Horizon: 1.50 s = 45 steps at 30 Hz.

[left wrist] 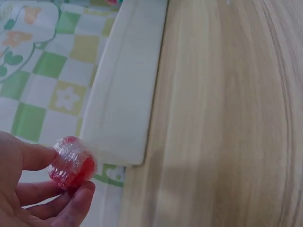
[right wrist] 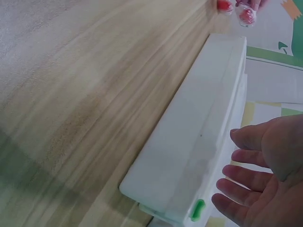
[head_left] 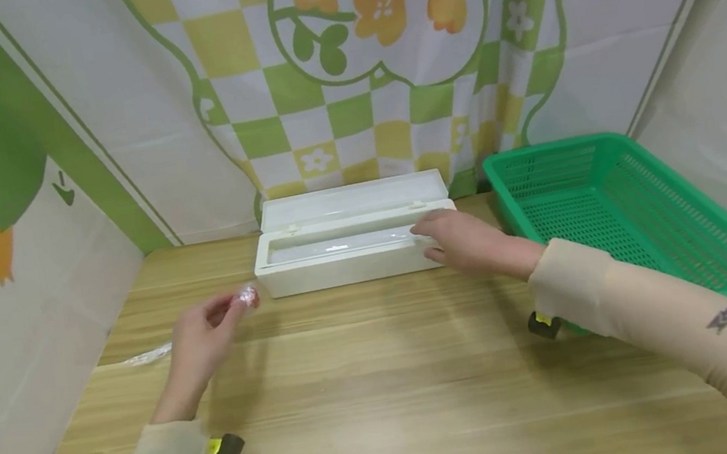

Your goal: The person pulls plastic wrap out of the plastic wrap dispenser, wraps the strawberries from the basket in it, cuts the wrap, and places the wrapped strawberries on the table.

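My left hand [head_left: 201, 343] pinches a small round red thing wrapped in clear cling film [left wrist: 71, 163] between thumb and fingers, just off the left end of a long white cling film dispenser [head_left: 355, 268]. What the red thing is inside the film, I cannot tell. The dispenser's lid [head_left: 353, 200] stands open at the back, and a roll of film [head_left: 338, 246] lies inside. At the dispenser's right end is my right hand [head_left: 463, 240], its fingers loosely spread and holding nothing. Another red thing [right wrist: 225, 5] shows beside the wrapped one in the right wrist view.
A green plastic basket [head_left: 695, 203] stands at the right, close to my right forearm. A crumpled strip of clear film [head_left: 150, 355] lies on the wooden table [head_left: 388, 402] at the left. Patterned curtain [head_left: 355, 119] hangs right behind the dispenser.
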### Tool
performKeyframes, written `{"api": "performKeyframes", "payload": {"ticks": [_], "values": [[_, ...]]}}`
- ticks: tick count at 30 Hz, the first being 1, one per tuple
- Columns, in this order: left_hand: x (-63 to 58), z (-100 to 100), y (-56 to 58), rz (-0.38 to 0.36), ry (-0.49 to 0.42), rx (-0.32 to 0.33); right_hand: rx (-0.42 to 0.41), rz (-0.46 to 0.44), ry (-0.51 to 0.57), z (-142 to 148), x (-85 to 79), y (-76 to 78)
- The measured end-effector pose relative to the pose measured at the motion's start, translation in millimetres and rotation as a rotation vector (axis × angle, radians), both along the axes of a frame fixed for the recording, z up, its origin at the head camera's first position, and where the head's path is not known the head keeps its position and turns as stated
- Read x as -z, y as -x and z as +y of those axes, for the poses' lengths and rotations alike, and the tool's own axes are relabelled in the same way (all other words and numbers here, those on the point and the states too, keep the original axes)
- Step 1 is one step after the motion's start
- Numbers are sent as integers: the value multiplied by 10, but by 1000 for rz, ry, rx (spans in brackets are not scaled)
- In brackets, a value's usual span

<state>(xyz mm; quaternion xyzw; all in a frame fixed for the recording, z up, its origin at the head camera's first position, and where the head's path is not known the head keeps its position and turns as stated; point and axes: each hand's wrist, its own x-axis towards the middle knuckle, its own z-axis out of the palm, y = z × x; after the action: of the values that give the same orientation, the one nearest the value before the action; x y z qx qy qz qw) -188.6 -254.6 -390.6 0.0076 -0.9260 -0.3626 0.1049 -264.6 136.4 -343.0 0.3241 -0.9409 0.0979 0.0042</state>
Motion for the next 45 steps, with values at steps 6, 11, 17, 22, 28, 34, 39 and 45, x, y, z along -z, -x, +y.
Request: {"api": "performKeyframes", "payload": {"ticks": [6,11,17,22,28,34,39,45], "values": [[105,-124,19,-96,-17,-21,15,3,-29,2,55,14],[173,-172,37,-126,19,-30,12,0,-39,5,94,24],[221,-209,45,-184,65,-16,-27,36,-37,12,135,26],[252,-231,44,-181,94,-26,-35,63,-37,18,146,22],[248,-235,29,-193,94,-45,-19,73,-31,10,148,8],[238,-232,12,-193,98,-60,-30,96,-32,3,158,4],[248,-239,1,-175,116,-54,-44,106,-30,5,161,5],[249,-255,0,-199,82,-52,-50,102,-27,7,158,5]]}}
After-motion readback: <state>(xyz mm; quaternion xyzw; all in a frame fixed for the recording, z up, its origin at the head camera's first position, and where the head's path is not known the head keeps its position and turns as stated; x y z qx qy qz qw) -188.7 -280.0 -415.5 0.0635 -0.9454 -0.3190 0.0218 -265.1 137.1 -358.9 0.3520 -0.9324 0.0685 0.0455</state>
